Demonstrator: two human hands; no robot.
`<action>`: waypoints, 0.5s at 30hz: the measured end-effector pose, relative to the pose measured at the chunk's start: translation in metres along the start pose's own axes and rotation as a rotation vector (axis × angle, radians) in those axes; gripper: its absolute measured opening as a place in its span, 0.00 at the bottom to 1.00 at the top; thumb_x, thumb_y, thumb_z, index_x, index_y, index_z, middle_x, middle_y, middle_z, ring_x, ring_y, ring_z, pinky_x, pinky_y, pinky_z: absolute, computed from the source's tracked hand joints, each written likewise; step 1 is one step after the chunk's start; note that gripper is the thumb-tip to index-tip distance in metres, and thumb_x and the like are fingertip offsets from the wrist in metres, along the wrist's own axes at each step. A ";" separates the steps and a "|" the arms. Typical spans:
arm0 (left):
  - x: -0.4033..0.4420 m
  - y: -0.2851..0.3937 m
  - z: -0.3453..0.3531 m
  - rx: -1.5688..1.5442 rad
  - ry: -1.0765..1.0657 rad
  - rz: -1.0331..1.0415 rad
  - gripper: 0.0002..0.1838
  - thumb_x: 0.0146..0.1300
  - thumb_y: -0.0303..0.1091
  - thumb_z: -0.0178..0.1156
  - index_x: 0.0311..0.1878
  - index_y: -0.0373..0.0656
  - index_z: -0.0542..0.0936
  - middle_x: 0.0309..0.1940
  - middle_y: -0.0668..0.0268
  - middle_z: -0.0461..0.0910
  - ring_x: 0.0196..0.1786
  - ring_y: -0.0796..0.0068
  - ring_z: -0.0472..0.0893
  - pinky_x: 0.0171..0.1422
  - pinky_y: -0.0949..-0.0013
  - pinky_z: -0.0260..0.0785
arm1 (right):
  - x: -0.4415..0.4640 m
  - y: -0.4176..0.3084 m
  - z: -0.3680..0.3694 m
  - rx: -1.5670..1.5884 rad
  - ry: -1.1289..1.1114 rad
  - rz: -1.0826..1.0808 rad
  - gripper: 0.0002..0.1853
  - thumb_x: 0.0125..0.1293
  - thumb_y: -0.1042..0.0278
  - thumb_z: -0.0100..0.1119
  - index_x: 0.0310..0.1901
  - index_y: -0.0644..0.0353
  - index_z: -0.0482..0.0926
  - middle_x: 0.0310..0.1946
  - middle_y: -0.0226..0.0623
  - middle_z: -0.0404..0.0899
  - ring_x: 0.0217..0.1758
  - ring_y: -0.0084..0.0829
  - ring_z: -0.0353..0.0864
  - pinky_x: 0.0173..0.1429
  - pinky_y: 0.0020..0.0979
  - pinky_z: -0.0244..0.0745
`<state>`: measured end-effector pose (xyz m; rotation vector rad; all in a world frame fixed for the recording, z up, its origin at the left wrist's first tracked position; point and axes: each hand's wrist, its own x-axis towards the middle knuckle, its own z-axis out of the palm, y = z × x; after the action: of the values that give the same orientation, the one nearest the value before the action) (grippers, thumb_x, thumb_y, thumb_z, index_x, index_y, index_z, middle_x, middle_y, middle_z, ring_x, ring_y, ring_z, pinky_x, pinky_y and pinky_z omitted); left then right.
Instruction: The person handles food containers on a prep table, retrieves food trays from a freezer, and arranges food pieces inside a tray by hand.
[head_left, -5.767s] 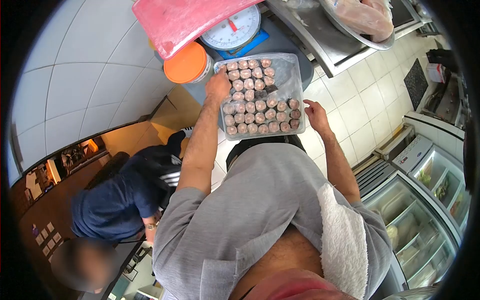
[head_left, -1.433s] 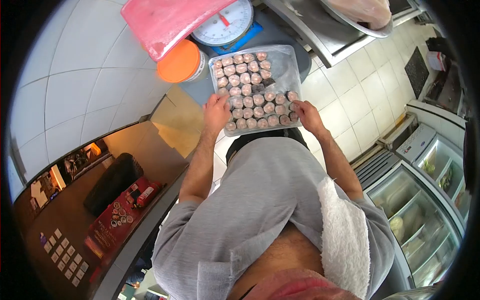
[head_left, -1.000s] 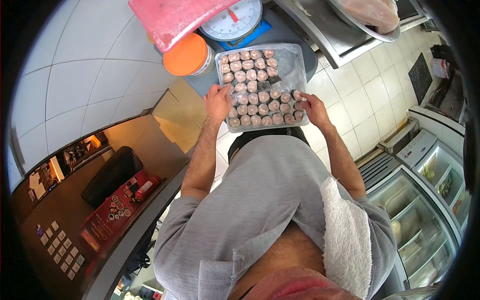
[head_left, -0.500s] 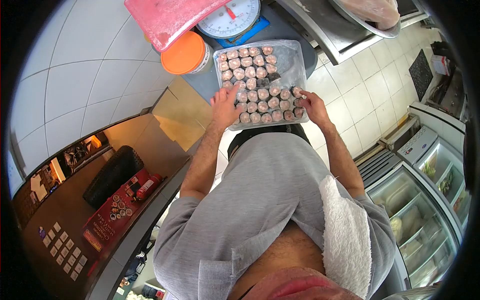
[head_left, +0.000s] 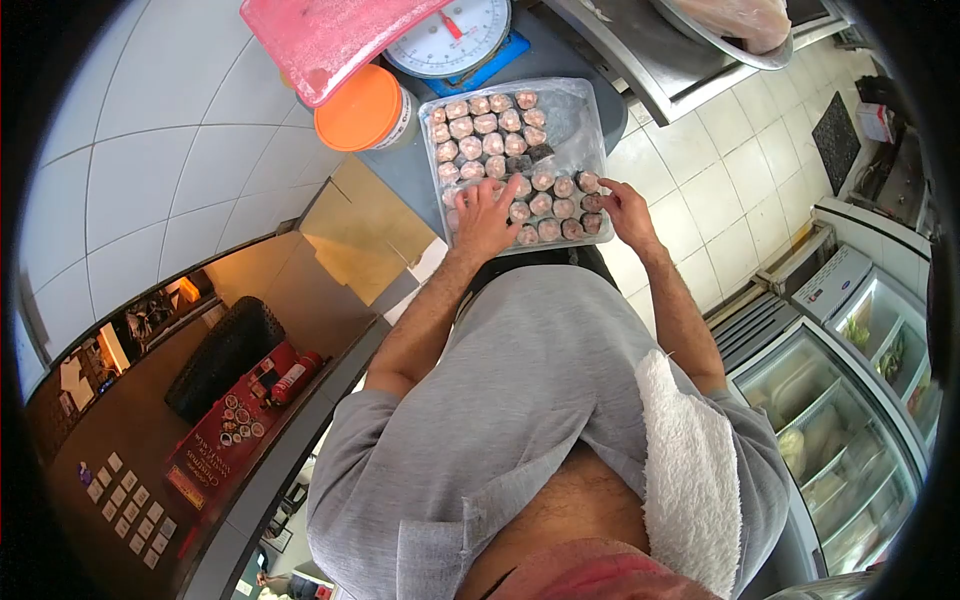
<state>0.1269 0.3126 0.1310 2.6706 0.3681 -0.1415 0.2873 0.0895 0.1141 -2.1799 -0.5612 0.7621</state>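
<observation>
A clear plastic tray (head_left: 577,130) holds rows of round, pink-topped pieces in dark wrappers; two darker pieces (head_left: 518,163) lie near its middle. My left hand (head_left: 485,216) rests over the lower left rows with its fingers spread, hiding several pieces. At the tray's right rim is my right hand (head_left: 627,212), its fingers curled and the tips by the end piece (head_left: 587,182) of a row. What those fingertips pinch is too small to make out. Upper right in the tray is a bare stretch under clear film.
Beyond the tray stand an orange-lidded tub (head_left: 358,108), a dial scale (head_left: 450,38) and a pink board (head_left: 330,35). Raw meat fills a metal bowl (head_left: 770,62) at upper right. A glass-topped freezer (head_left: 835,450) is at right, a red box (head_left: 225,430) at lower left.
My left hand has moved from the tray's left edge rightward over the lower rows, its fingers spreading. My right hand has stayed at the right rim. The co-worker seen earlier at left has left that spot.
</observation>
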 end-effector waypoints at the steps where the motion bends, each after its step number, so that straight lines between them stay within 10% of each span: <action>1: 0.000 0.002 0.002 0.011 -0.012 0.007 0.44 0.45 0.42 0.70 0.69 0.59 0.62 0.52 0.61 0.63 0.58 0.59 0.61 0.64 0.50 0.49 | 0.000 0.000 0.000 0.012 0.011 -0.013 0.17 0.62 0.72 0.55 0.54 0.59 0.76 0.35 0.44 0.76 0.37 0.37 0.78 0.44 0.35 0.72; 15: 0.007 0.029 0.016 -0.009 -0.146 0.285 0.21 0.55 0.41 0.64 0.55 0.59 0.78 0.50 0.64 0.66 0.57 0.63 0.63 0.61 0.53 0.51 | -0.005 0.006 -0.005 0.012 0.022 0.013 0.16 0.62 0.73 0.56 0.52 0.59 0.77 0.34 0.43 0.76 0.35 0.37 0.77 0.43 0.35 0.72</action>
<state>0.1406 0.2822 0.1276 2.6499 -0.0578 -0.2436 0.2879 0.0808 0.1138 -2.1804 -0.5304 0.7459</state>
